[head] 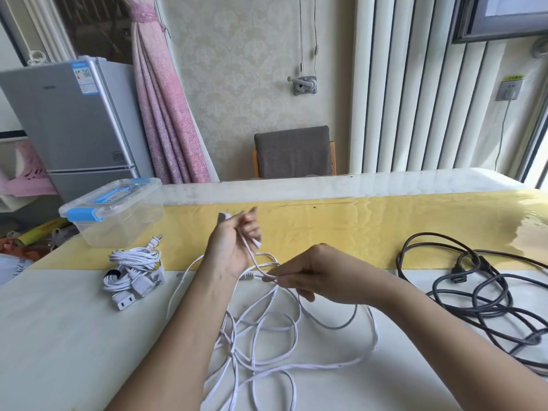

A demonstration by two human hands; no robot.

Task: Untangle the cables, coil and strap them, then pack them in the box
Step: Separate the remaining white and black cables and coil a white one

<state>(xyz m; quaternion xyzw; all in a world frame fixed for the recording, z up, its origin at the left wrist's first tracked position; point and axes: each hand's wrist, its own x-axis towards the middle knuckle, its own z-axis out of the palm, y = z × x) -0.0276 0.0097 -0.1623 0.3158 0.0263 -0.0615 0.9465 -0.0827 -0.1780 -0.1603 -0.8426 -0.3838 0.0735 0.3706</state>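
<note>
While untangling white cable [267, 348], clutching one end in left grip [234, 241], pinching a strand in right grip [314, 277]; probably next, free the loops below both.

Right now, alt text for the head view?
Both hands work a loose white cable over a table: the left hand grips it raised, the right hand pinches a loop beside it, the rest tangled below. A coiled white bundle and a lidded clear box sit at left, a loose black cable at right.
</note>
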